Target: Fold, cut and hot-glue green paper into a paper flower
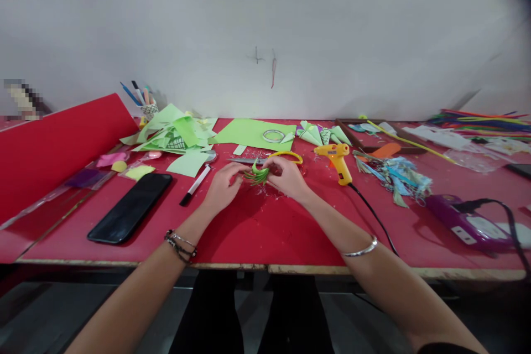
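OK, seeing black phone (pixel 130 208) on left of table (pixel 257 243), then marker (pixel 196 184), then left hand (pixel 222 187) with half-curled fingertips at left edge of green fringed piece (pixel 258 176); can't tell if gripping. Holding that piece at mid-table, just in front of yellow-handled scissors (pixel 286 153), in right hand (pixel 286 178), pinched at its right side. Farther right, seeing yellow glue gun (pixel 340 167), blue-green strips (pixel 402 176), purple socket box (pixel 460 227).
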